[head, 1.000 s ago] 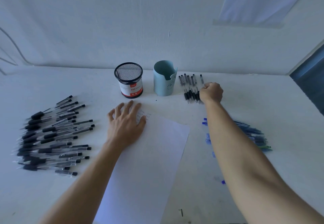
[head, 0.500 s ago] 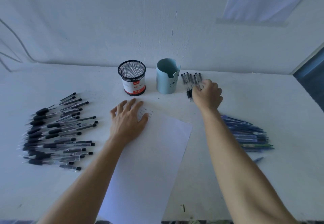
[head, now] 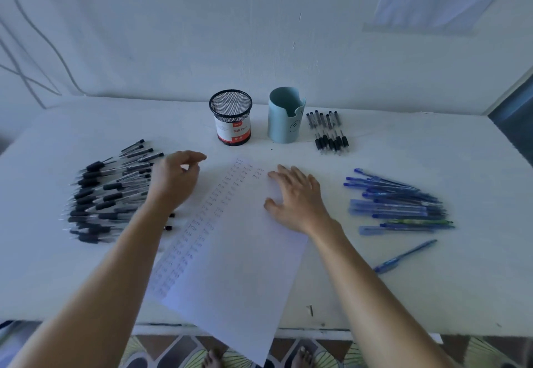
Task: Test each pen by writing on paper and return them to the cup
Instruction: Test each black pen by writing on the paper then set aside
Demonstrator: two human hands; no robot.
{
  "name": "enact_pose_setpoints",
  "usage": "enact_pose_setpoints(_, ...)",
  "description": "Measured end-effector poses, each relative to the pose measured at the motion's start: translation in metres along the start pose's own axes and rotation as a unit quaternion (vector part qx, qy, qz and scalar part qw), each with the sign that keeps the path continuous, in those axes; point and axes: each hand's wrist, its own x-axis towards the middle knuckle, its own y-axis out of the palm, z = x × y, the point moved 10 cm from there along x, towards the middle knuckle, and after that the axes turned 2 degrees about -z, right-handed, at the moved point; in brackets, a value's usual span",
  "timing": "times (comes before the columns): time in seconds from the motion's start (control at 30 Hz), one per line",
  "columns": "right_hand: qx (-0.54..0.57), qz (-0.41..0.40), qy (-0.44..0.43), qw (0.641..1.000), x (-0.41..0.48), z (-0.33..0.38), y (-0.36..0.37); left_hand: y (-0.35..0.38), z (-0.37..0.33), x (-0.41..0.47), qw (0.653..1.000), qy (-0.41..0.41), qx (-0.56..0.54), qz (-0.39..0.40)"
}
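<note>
The left hand (head: 176, 178), loosely curled and holding nothing, is hovering over the black pens (head: 109, 194) left of the paper (head: 245, 266), while the open right hand (head: 298, 197) is lying flat on it, so a careless grab could be scattering the pile.

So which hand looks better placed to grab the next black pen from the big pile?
Probably the left. The left hand hovers over the edge of the black pen pile, fingers loosely curled and seemingly empty. The right hand lies flat on the paper, on the far side from that pile.
</note>
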Motion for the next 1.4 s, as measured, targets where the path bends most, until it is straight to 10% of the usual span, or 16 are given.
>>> enact_pose_setpoints(0.23,-0.048,-0.019,0.022,0.998,-0.008,-0.01,0.006,-0.033,0.036,-0.007,0.95,-0.07,0.303,0.005)
enact_pose_setpoints(0.43,-0.071,-0.026,0.031,0.997,-0.014,-0.016,0.006,-0.031,0.031,-0.007,0.944,-0.055,0.325,0.006)
enact_pose_setpoints(0.67,-0.088,-0.005,0.026,0.996,-0.017,-0.017,0.011,-0.03,-0.057,-0.023,0.97,0.209,0.006,-0.122)
enact_pose_setpoints(0.87,-0.105,-0.017,0.016,0.994,-0.017,-0.019,0.014,0.007,-0.066,-0.018,0.922,0.003,-0.388,-0.015)
enact_pose_setpoints(1.13,-0.087,-0.026,0.016,0.996,-0.018,-0.017,0.012,0.042,-0.085,-0.015,0.826,-0.084,-0.555,0.041)
enact_pose_setpoints(1.4,-0.092,-0.032,0.019,0.995,-0.017,-0.018,0.012,0.071,-0.064,0.002,0.809,-0.127,-0.574,0.024)
